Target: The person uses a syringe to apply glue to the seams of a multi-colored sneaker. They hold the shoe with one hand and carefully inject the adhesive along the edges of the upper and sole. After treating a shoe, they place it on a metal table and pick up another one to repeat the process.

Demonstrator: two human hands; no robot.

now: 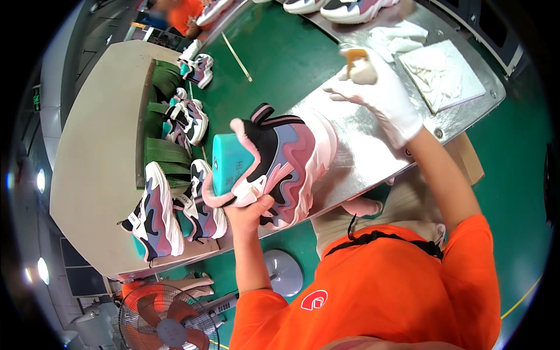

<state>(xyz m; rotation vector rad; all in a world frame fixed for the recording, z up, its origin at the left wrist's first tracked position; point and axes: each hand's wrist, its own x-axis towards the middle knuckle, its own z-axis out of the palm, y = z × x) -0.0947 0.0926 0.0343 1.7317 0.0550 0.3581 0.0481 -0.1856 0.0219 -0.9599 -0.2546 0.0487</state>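
Note:
My bare left hand (pixel 249 214) grips a pink, purple, black and white sneaker (pixel 287 169) by its collar, thumb on the outside. The shoe is tilted on its side, its white sole turned right, and a teal shoe last (pixel 228 163) fills its opening. My right hand (pixel 379 93), in a white glove, is raised over the metal tabletop, apart from the sneaker. Its fingers are curled around a small yellow-orange piece (pixel 356 56) whose kind I cannot make out.
Several matching sneakers (pixel 160 213) stand on the left by green straps (pixel 166 154). A white pad (pixel 443 76) and crumpled white cloth (pixel 399 38) lie at the right. A thin stick (pixel 236 56) rests on the green surface. A fan (pixel 169 326) stands lower left; another person (pixel 185 14) is far off.

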